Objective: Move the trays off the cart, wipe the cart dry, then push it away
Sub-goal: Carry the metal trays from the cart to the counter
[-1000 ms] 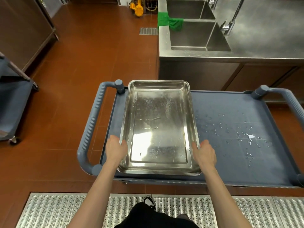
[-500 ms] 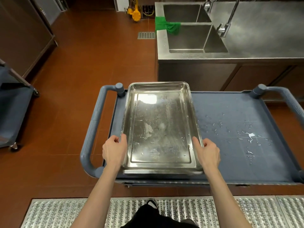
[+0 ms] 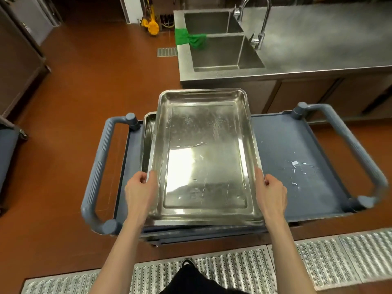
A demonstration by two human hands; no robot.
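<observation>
I have the top tray lifted by its two long rims, its far end raised and tipped so that it hangs over the back edge of the cart toward the desk. My left hand is clenched on the left rim with the thumb hooked inside the lip, and my right hand grasps the right rim the same way, so both grips are closed on this one tray. Just left of it and underneath, a second tray shows a strip of its rim, resting on the cart. Streaks and beads of water lie on the tray floor, and to the right of it the cart top carries a scatter of droplets. That wet metal is my main worry: the rims are thin and slick, and I judge a grip could slide if I swing too fast. With the tray tilted, the water could also run to the low end and spill over my wrists or onto the floor, leaving a slippery patch. The tray below might catch on the lifted one and drag or clatter. Beyond the cart, the desk holds a sink with a green cloth draped on its edge.
</observation>
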